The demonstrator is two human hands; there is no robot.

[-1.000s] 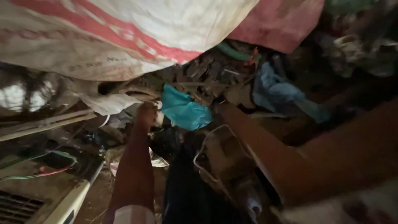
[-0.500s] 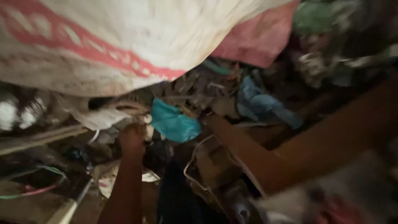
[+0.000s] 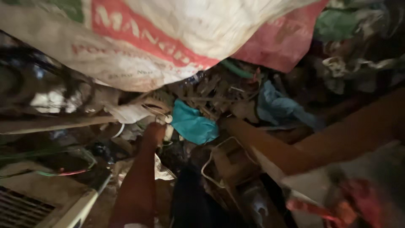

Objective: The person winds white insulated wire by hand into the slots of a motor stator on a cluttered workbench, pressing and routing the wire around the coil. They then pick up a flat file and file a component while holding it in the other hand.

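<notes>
Rubbish heaps up all around my hands, and nothing like a desk carries it, only the pile itself. My left hand (image 3: 154, 130) reaches up the middle into the tangle, closed round something small and pale by a round whitish bit (image 3: 168, 119); what exactly it grips I cannot tell, for the fingers are dim and half buried. Just right of it, touching the clutter, lies a crumpled teal plastic bag (image 3: 193, 124). My right hand (image 3: 228, 123) comes in from the lower right, its end pushed under dark sticks and scraps (image 3: 211, 90) beside that teal bag; whether it is clenched or loose is hidden.

Overhead hangs a big woven sack (image 3: 168, 38), white with a broad red band bearing pale lettering and a green patch at the upper left corner. Behind its right edge shows a pink sack (image 3: 287, 46), and a crumpled blue cloth or bag (image 3: 280, 107) lies further right. Green and white wrappers (image 3: 341, 25) fill the top right corner. At the bottom left corner sits a pale slatted casing (image 3: 29, 207) with green and red wires (image 3: 63, 171) across it. A white wire loop (image 3: 213, 162) lies below the teal bag.
</notes>
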